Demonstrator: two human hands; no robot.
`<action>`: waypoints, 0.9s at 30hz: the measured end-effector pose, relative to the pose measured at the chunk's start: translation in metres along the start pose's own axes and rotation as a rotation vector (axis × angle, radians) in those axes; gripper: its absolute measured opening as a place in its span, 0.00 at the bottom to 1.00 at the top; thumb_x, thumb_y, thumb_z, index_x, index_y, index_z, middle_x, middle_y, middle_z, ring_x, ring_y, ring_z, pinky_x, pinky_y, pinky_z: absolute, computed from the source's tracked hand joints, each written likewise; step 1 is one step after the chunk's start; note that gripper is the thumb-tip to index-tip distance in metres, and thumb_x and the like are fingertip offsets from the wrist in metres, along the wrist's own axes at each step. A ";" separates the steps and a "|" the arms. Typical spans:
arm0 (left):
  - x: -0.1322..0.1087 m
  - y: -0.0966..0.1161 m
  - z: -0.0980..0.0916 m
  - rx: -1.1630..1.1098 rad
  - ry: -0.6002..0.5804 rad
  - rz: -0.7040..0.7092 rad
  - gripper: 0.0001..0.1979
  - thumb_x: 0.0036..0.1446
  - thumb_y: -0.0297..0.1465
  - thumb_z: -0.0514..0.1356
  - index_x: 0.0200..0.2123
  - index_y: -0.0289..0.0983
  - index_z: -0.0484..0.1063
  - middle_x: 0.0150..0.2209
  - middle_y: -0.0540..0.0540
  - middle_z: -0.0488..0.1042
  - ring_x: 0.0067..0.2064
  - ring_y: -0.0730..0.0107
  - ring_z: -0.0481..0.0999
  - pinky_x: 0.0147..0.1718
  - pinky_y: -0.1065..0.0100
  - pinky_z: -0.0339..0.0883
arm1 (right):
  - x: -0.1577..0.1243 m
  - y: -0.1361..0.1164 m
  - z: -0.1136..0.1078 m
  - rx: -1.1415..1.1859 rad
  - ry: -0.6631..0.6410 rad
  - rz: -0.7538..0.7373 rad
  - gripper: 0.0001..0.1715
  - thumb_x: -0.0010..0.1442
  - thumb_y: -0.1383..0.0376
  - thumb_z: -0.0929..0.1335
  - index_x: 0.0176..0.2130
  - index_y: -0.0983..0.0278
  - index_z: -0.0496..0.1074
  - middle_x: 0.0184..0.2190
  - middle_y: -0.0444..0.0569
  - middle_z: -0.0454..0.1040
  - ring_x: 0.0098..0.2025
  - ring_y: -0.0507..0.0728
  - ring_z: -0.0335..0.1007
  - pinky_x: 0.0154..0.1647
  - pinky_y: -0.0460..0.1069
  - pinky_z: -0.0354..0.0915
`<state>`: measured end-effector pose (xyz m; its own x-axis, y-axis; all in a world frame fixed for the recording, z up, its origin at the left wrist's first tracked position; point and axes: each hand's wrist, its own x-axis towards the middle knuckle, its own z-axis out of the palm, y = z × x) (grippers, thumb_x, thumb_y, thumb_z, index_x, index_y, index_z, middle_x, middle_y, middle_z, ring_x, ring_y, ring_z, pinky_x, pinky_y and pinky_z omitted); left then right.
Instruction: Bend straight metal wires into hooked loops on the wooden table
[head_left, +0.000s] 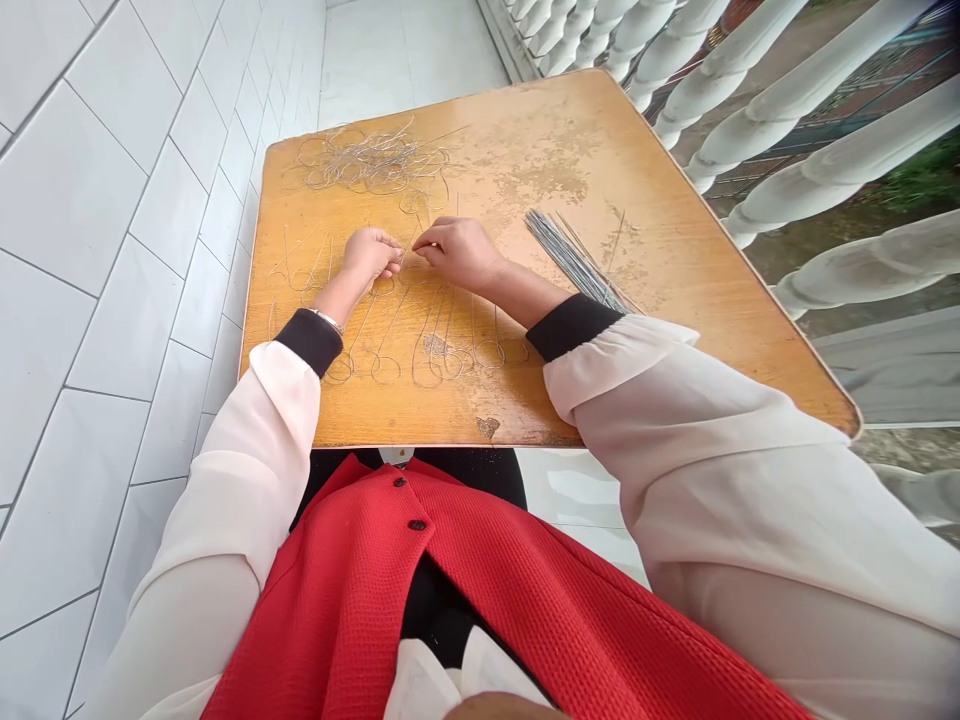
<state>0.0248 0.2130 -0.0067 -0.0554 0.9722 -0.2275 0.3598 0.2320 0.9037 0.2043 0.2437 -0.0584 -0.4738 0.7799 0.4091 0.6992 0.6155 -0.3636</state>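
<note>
My left hand (369,254) and my right hand (461,252) meet over the wooden tabletop (675,260), fingertips a small gap apart. Each hand is closed in a pinch on a thin wire (408,246) running between them; its full shape is too fine to make out. Below and around the hands lie several wires bent into loops with long straight tails (427,372). Beyond them, at the far left of the table, is a loose tangle of curled wire (367,162). A bundle of straight grey wires (571,260) lies right of my right hand, partly hidden by my sleeve.
A white tiled wall (97,290) runs close along the left of the table. White balusters (817,170) stand along the right side. The tabletop has worn patches (544,178), and its near edge meets my lap, covered by a red garment (360,560).
</note>
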 end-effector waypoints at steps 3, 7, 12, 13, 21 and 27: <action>0.003 -0.006 -0.007 0.099 0.005 0.072 0.10 0.63 0.18 0.59 0.31 0.36 0.72 0.31 0.47 0.79 0.31 0.71 0.80 0.38 0.67 0.74 | -0.006 0.005 -0.009 0.023 0.054 0.024 0.26 0.72 0.56 0.59 0.46 0.56 0.85 0.40 0.56 0.84 0.42 0.65 0.79 0.44 0.63 0.74; -0.002 -0.016 -0.019 0.467 -0.087 0.429 0.14 0.63 0.20 0.57 0.45 0.37 0.80 0.51 0.42 0.83 0.51 0.63 0.83 0.56 0.61 0.74 | -0.024 -0.003 -0.021 -0.012 0.012 0.019 0.25 0.72 0.59 0.59 0.47 0.58 0.84 0.44 0.57 0.84 0.44 0.65 0.80 0.47 0.63 0.74; -0.022 -0.027 -0.029 0.876 -0.378 0.755 0.21 0.66 0.25 0.58 0.61 0.34 0.75 0.69 0.36 0.71 0.71 0.56 0.69 0.72 0.56 0.59 | -0.043 -0.024 -0.022 -0.087 -0.167 -0.162 0.24 0.72 0.60 0.60 0.50 0.61 0.83 0.52 0.56 0.83 0.52 0.65 0.78 0.59 0.63 0.70; -0.026 -0.029 -0.029 0.930 -0.394 0.760 0.22 0.68 0.26 0.57 0.63 0.31 0.73 0.70 0.34 0.69 0.72 0.55 0.67 0.72 0.55 0.58 | -0.044 -0.027 -0.021 -0.102 -0.188 -0.179 0.25 0.72 0.59 0.59 0.51 0.61 0.83 0.53 0.57 0.83 0.53 0.65 0.78 0.60 0.63 0.69; -0.050 -0.041 -0.005 1.068 -0.203 0.696 0.25 0.72 0.32 0.56 0.66 0.25 0.68 0.70 0.24 0.66 0.73 0.46 0.65 0.71 0.49 0.60 | -0.041 -0.017 -0.024 -0.051 -0.205 -0.144 0.27 0.73 0.59 0.59 0.61 0.62 0.77 0.63 0.56 0.77 0.63 0.65 0.74 0.65 0.63 0.68; -0.060 -0.022 0.010 1.202 -0.153 0.538 0.28 0.76 0.37 0.50 0.64 0.17 0.68 0.66 0.21 0.69 0.70 0.43 0.68 0.69 0.52 0.61 | -0.042 0.002 -0.040 -0.084 -0.036 0.220 0.30 0.66 0.68 0.59 0.61 0.64 0.75 0.56 0.59 0.81 0.59 0.68 0.77 0.62 0.65 0.70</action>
<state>0.0293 0.1497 -0.0161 0.4288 0.9018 -0.0543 0.9034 -0.4278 0.0296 0.2469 0.2076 -0.0422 -0.3233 0.8985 0.2971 0.8290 0.4203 -0.3690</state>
